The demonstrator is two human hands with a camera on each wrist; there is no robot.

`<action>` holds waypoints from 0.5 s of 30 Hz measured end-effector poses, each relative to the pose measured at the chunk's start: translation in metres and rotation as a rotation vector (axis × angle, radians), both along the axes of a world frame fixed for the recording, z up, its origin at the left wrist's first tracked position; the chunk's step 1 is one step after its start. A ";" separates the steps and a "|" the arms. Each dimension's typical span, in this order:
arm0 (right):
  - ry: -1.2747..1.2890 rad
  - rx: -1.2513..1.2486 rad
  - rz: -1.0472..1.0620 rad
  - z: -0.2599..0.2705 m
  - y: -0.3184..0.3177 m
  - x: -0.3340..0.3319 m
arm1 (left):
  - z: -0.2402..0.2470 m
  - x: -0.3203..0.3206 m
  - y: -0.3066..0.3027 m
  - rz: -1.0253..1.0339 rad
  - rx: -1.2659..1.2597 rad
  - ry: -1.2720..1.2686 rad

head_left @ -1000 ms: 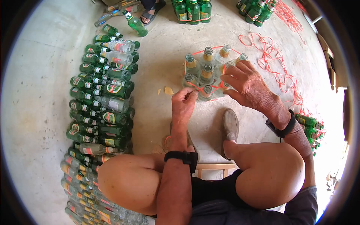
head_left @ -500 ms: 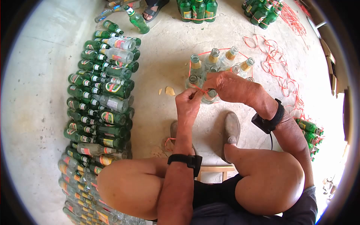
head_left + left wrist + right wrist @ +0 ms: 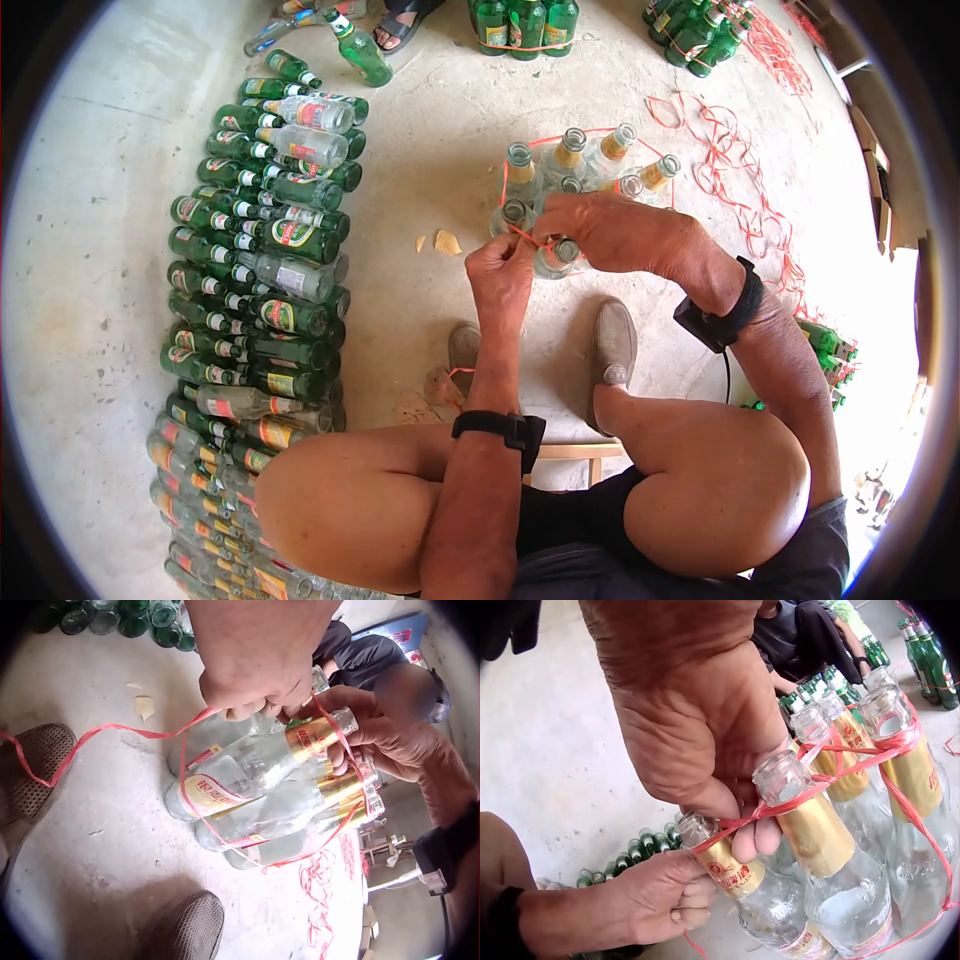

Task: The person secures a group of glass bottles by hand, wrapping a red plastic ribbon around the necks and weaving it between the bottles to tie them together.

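Beside the clear bottles [image 3: 821,840], my left hand [image 3: 500,275] pinches red twine [image 3: 799,799] — my right hand [image 3: 618,232], at their necks, curls its fingers on it.

The left hand [image 3: 500,272] pinches left of the near bottle [image 3: 556,262]; the right hand [image 3: 618,230], wrist bent, curls its fingers [image 3: 768,836] beyond it.

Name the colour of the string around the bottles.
The string is pinkish red, clearest in the right wrist view.
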State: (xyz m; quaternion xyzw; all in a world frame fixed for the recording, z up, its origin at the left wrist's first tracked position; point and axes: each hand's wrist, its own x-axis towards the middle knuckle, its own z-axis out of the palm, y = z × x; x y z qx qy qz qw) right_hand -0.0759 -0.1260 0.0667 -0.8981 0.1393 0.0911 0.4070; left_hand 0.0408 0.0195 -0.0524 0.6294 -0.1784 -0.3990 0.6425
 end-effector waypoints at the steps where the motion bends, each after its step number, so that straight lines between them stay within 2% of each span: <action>1: 0.048 -0.029 0.027 0.001 -0.002 0.002 | 0.003 0.000 -0.001 -0.003 0.018 -0.010; 3: 0.144 -0.083 0.080 0.004 -0.005 0.007 | 0.002 -0.001 0.000 -0.009 0.008 0.029; 6: 0.133 -0.085 0.044 0.012 -0.003 0.010 | 0.003 -0.003 -0.002 -0.012 -0.001 0.045; 12: 0.026 -0.282 0.143 0.018 -0.004 0.012 | 0.010 -0.004 -0.003 -0.014 -0.018 0.040; 15: -0.107 -0.321 0.154 0.015 -0.005 0.008 | 0.018 -0.004 -0.003 -0.018 -0.054 0.064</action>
